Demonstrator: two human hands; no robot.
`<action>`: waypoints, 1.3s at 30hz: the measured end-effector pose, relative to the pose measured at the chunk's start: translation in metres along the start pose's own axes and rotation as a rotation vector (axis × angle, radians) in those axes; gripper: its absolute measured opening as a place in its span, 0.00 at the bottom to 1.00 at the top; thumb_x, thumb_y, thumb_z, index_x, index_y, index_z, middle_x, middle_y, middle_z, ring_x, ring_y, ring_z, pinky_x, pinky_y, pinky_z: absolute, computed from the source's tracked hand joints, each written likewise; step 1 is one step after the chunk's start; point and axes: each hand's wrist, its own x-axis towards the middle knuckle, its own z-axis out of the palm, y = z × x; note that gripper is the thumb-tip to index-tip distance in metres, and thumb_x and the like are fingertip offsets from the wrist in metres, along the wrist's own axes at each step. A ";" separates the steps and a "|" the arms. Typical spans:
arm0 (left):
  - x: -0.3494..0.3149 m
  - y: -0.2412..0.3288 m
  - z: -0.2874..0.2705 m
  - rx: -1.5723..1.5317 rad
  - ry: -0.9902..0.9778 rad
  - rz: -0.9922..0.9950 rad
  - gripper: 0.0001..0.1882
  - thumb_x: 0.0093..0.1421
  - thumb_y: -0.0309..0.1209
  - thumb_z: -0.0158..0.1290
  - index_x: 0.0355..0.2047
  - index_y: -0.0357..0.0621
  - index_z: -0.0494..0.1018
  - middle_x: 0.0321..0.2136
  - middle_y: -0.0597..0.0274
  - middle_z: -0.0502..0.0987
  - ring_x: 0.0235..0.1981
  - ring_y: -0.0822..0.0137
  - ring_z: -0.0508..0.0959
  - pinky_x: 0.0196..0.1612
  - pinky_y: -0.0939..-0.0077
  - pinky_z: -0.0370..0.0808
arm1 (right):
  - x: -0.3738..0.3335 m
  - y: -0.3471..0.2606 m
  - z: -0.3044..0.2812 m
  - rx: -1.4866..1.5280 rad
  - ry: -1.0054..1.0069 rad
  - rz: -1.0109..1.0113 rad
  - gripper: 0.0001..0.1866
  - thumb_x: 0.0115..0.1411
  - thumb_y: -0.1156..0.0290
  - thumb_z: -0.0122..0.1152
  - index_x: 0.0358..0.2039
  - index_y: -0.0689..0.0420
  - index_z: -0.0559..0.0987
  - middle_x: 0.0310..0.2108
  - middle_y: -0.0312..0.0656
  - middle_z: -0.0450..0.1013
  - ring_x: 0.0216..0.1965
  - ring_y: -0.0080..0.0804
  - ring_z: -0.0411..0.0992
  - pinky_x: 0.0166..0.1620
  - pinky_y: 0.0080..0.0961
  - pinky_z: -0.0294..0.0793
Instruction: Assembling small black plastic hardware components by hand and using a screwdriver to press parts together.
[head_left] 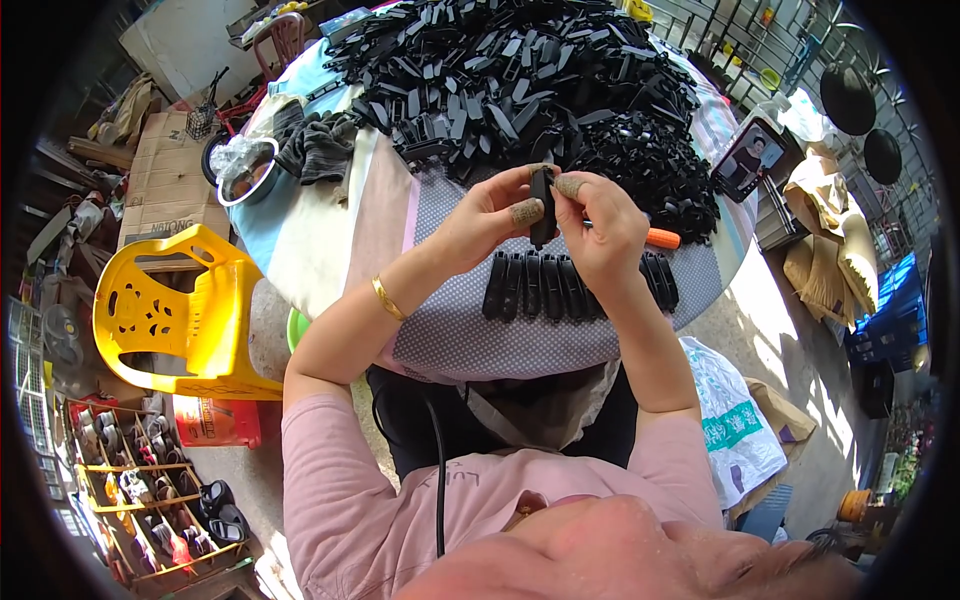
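The left hand (486,217) and right hand (608,228) pinch a slim black part (541,212) upright between their fingertips. It looks light, stiff and (being smooth) perhaps slippery; its long sides suit gripping.

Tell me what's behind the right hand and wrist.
An orange handle sticks out beyond the right hand; how far it continues behind is covered. Black pieces in a row show on both sides of the wrist; any directly behind it are hidden.

Pink shirt (345,490), bangle (388,298), tan-wrapped fingers (527,212)
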 end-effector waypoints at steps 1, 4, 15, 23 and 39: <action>0.000 0.000 -0.001 0.000 0.001 0.002 0.26 0.58 0.30 0.53 0.56 0.42 0.60 0.44 0.64 0.71 0.44 0.72 0.72 0.47 0.74 0.72 | 0.000 -0.001 -0.001 -0.033 -0.021 -0.018 0.05 0.48 0.81 0.62 0.27 0.62 0.75 0.28 0.43 0.75 0.26 0.34 0.74 0.27 0.21 0.74; -0.001 0.000 -0.005 0.093 0.000 0.016 0.27 0.58 0.34 0.53 0.56 0.41 0.60 0.47 0.64 0.70 0.47 0.72 0.71 0.49 0.73 0.71 | 0.001 -0.003 -0.003 -0.056 -0.095 -0.028 0.06 0.48 0.81 0.61 0.28 0.64 0.76 0.29 0.45 0.75 0.29 0.36 0.75 0.30 0.24 0.74; -0.002 0.012 -0.004 0.320 0.055 0.075 0.21 0.60 0.29 0.50 0.53 0.39 0.64 0.40 0.67 0.73 0.40 0.79 0.71 0.42 0.82 0.71 | 0.005 -0.009 -0.003 0.040 -0.199 -0.010 0.11 0.52 0.72 0.56 0.31 0.67 0.77 0.34 0.45 0.71 0.32 0.40 0.70 0.34 0.29 0.72; -0.014 0.039 -0.004 0.494 0.329 -0.244 0.20 0.55 0.24 0.45 0.49 0.33 0.66 0.33 0.60 0.73 0.32 0.74 0.73 0.37 0.79 0.74 | 0.003 0.024 -0.013 -0.177 -0.201 0.238 0.09 0.54 0.71 0.55 0.32 0.63 0.77 0.30 0.44 0.74 0.32 0.39 0.71 0.37 0.29 0.70; -0.066 0.024 0.009 1.410 0.233 -0.308 0.24 0.48 0.24 0.46 0.49 0.36 0.64 0.33 0.48 0.73 0.33 0.54 0.73 0.39 0.68 0.70 | -0.020 0.037 0.016 -0.754 -0.837 0.231 0.07 0.49 0.68 0.61 0.28 0.56 0.78 0.29 0.39 0.71 0.36 0.36 0.70 0.37 0.32 0.71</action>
